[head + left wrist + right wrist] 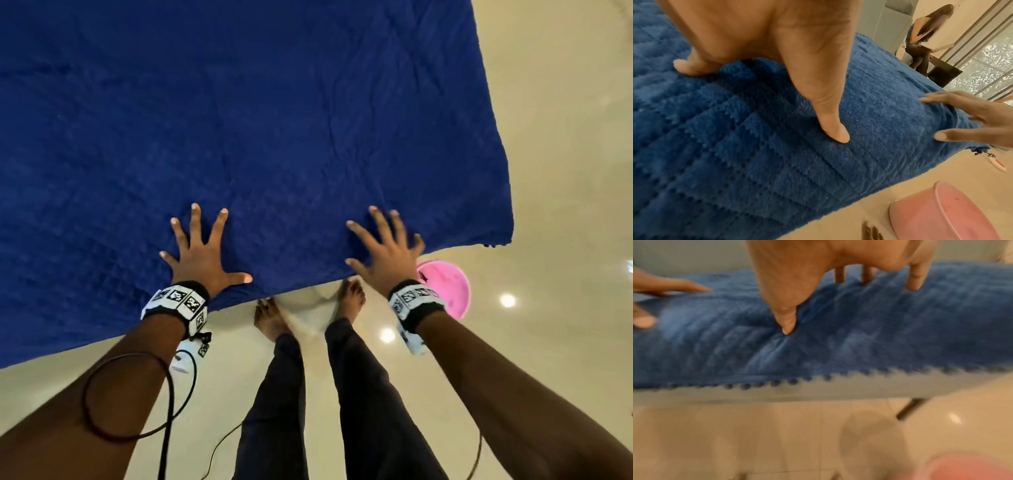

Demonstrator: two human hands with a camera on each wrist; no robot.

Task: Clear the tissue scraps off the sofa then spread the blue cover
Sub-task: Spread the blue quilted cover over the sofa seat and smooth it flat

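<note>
The blue cover (239,137) lies spread flat over the sofa and fills most of the head view; its quilted plush shows in the left wrist view (777,162) and, blurred, in the right wrist view (838,345). My left hand (202,250) presses flat on it near the front edge, fingers spread wide. My right hand (387,246) lies on it near the front right corner, fingers spread too, slightly blurred. The same hand appears at the right of the left wrist view (972,123). No tissue scraps show on the cover.
A pink basin (445,287) stands on the glossy cream floor just right of my bare feet (270,317), close to the cover's front right corner. Cables hang from my wrists. Another person (920,37) sits far off by a window.
</note>
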